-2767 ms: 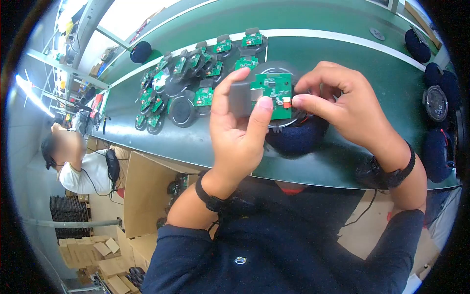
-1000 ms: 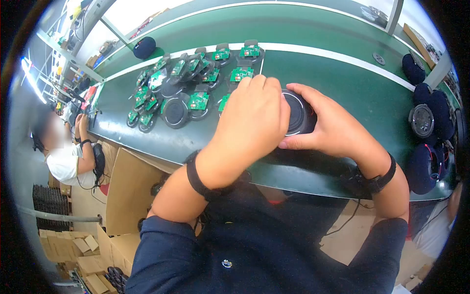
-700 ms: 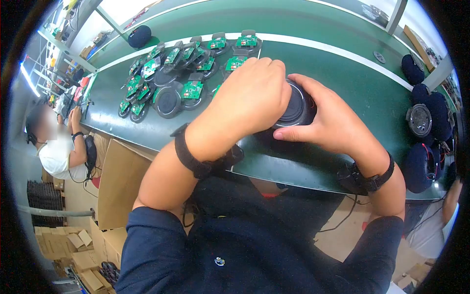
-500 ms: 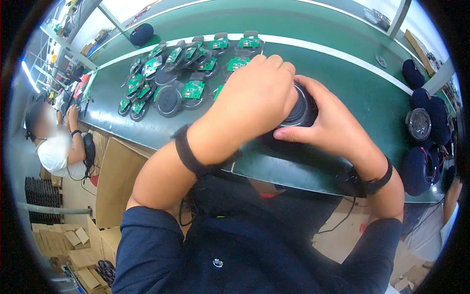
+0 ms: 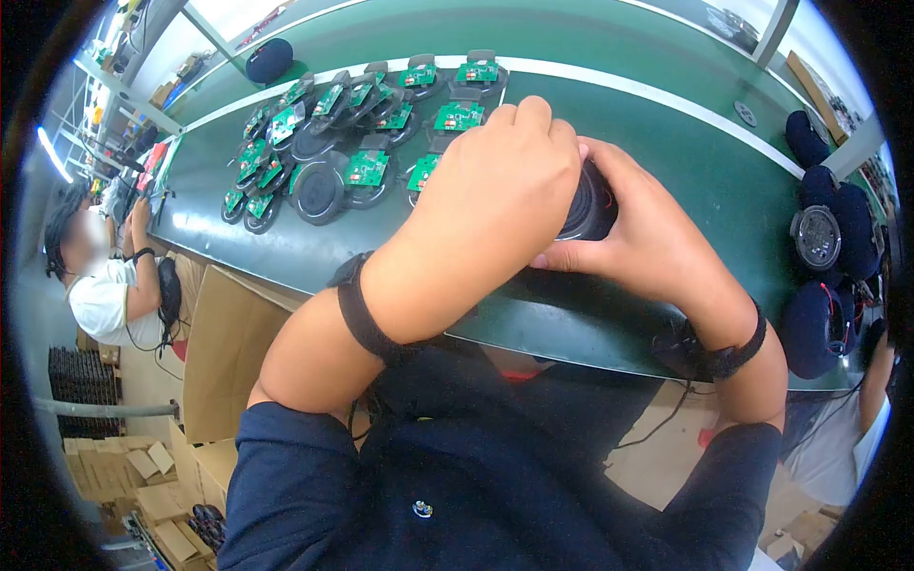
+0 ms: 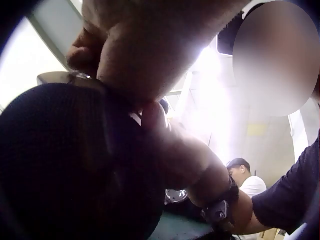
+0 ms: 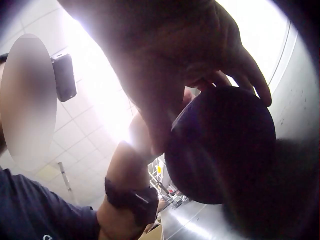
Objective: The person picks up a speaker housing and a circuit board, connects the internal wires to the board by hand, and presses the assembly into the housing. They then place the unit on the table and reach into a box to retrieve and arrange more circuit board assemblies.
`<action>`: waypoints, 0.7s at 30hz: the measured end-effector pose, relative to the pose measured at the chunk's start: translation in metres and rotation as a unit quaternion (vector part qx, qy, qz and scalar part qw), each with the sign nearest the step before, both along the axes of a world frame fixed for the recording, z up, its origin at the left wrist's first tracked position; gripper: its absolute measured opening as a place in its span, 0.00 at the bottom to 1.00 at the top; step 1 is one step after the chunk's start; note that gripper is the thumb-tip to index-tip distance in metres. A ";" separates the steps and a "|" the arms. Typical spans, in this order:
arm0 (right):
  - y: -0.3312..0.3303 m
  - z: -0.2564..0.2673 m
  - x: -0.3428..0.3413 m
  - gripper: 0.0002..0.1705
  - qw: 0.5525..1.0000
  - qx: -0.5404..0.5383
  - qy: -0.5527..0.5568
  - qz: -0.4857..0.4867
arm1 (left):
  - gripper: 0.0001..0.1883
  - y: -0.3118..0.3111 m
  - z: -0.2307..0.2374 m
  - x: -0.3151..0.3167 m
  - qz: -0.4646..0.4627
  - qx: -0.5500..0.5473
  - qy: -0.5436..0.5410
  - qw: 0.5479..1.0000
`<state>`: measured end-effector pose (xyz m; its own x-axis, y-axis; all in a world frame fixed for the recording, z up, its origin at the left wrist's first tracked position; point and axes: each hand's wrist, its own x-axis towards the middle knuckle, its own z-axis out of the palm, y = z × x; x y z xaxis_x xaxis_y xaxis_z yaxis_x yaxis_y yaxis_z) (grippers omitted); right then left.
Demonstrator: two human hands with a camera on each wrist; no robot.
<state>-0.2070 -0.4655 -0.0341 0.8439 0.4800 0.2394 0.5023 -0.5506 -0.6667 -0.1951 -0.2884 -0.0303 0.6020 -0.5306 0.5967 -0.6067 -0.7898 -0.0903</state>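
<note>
A round speaker (image 5: 592, 211), dark with a black ringed disc facing up, stands near the front of the green bench between both hands. Its rounded dark body (image 6: 60, 160) fills much of the left wrist view. My right hand (image 5: 652, 224) grips it from the right, thumb on the near side and fingers around the far side. Over the disc's left part, my left hand (image 5: 514, 181) bears down with fingers curled and knuckles up; its fingertips are hidden. In the right wrist view the speaker's dark underside (image 7: 222, 150) shows below the right hand's fingers.
Several black discs with green circuit boards (image 5: 367, 168) crowd the bench at left. Dark fabric speaker bodies (image 5: 814, 328) line the right edge, one with red wires. A cardboard box (image 5: 224, 352) stands below the front edge. Another person (image 5: 114, 295) sits at far left.
Earlier the left hand held a circuit-board disc upright while the right fingers were at its connector. Now a disc faces up on the body, and the left hand has slid further right over it.
</note>
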 end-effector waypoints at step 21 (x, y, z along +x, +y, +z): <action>0.001 -0.012 -0.002 0.52 0.996 0.026 -0.081 -0.025 | 0.08 0.013 0.006 -0.013 -0.059 -0.025 0.061 0.996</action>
<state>-0.2090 -0.4649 -0.0456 0.8151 0.4212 0.3977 0.5780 -0.5452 -0.6072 -0.2077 -0.2758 -0.0238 0.6062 -0.5743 0.5501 -0.7001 -0.7135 0.0267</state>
